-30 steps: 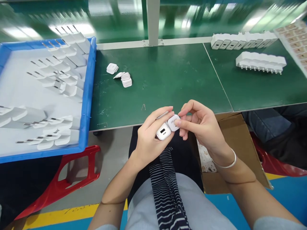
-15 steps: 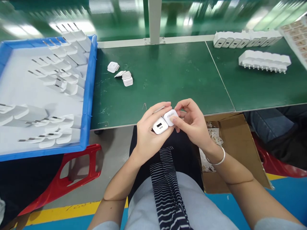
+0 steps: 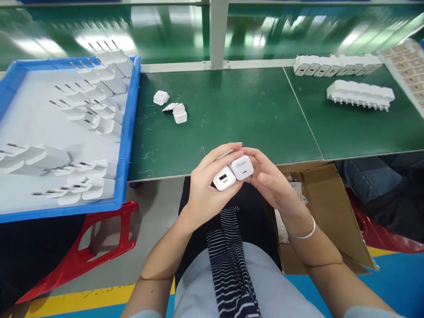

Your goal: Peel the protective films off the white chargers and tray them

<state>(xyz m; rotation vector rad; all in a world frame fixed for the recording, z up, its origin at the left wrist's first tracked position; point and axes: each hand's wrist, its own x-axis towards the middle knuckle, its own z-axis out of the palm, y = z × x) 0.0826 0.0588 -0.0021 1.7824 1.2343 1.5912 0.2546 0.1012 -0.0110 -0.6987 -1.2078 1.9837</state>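
My left hand [image 3: 203,187] is closed around a white charger [image 3: 224,178] whose end face shows a dark rectangular port and a smaller slot. Pressed against it is a second white charger [image 3: 242,167], with grey lettering and one narrow slot on its face. My right hand [image 3: 270,179] cups this second charger from the right, fingers curled behind it and thumb lifted off the face. A thin white plate [image 3: 225,153] shows between my left fingers. Loose white end plates [image 3: 179,114] lie on the green table [image 3: 232,115], beside a small stack of plates [image 3: 161,97].
At left, a blue-rimmed tray [image 3: 127,132] holds rows of white chargers with metal pins [image 3: 106,79]. Two rows of chargers [image 3: 361,93] stand at the right, near a sheet of small parts [image 3: 406,66]. A cardboard box [image 3: 321,207] sits below the table edge, a red stool [image 3: 122,229] at left.
My right thumb and fingers have come off the second charger's face, uncovering its lettering and slot. The right hand now wraps its side. The view has tilted slightly upward.
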